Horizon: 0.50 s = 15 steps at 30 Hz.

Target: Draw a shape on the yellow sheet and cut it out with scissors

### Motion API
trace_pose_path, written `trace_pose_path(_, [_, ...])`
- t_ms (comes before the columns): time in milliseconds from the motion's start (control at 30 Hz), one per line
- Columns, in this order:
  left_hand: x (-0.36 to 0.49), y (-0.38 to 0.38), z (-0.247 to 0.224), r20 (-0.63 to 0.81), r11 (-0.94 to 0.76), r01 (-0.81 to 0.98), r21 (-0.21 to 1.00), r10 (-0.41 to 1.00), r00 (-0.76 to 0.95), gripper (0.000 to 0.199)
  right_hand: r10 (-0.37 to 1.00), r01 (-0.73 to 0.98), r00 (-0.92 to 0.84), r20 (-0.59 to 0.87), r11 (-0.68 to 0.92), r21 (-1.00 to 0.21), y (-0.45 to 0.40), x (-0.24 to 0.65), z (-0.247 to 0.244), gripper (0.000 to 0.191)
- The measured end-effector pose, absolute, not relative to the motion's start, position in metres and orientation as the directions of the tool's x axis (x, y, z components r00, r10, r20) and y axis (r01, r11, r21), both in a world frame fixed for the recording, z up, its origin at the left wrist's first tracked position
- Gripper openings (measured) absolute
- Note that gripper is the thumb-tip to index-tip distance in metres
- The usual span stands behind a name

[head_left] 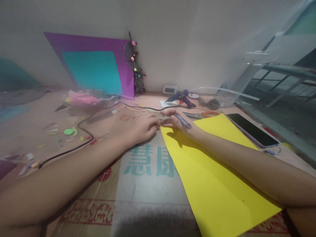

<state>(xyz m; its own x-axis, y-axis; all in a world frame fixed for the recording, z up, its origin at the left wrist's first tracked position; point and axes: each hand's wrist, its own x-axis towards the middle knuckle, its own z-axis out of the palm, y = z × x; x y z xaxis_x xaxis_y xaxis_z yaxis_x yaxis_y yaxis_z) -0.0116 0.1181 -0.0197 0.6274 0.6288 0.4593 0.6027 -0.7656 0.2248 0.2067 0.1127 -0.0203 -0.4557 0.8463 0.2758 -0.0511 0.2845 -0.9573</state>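
Well, right hand (178,124) grip around pen (184,122); left hand (140,127) grip unclear. Stray nib could mark yellow paper (212,184); snagged black cord (92,135) could tug glue gun (182,97).

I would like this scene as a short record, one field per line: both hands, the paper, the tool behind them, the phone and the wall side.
Left hand: fingers bent, near the yellow sheet's far left corner; grip unclear
Right hand: holds a pen
Paper: yellow sheet, partly under the right forearm
Tool: blue glue gun, beyond the right hand
Phone: smartphone, dark screen up, right of the paper
Wall side: turquoise sheet before a purple sheet
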Motion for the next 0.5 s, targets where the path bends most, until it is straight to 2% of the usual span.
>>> trace_pose_path(100, [-0.0126, 0.1204, -0.0222, 0.476, -0.774, 0.600, 0.201, 0.613, 0.631, 0.023, 0.856, -0.017, -0.394, 0.334, 0.356, -0.934, 0.1175, 0.2091, -0.0210, 0.044])
trace_pose_path(267, [-0.0123, 0.1228, -0.0252, 0.483, -0.792, 0.584, 0.177, 0.588, 0.650, 0.025, 0.893, 0.130, -0.332, 0.304, 0.362, -0.923, 0.1197, 0.2137, -0.0163, 0.054])
trace_pose_path(333, [-0.0119, 0.1229, -0.0251, 0.468, -0.787, 0.590, 0.179, 0.596, 0.653, 0.025, 0.898, 0.164, -0.319, 0.305, 0.369, -0.915, 0.1194, 0.2125, -0.0154, 0.045])
trace_pose_path(433, [-0.0116, 0.1229, -0.0246, 0.452, -0.780, 0.596, 0.191, 0.609, 0.652, 0.026, 0.907, 0.194, -0.315, 0.280, 0.350, -0.916, 0.1194, 0.2092, -0.0171, 0.021])
trace_pose_path(500, [-0.0116, 0.1230, -0.0245, 0.446, -0.775, 0.599, 0.201, 0.617, 0.648, 0.027, 0.912, 0.211, -0.315, 0.262, 0.337, -0.918, 0.1193, 0.2076, -0.0188, 0.014])
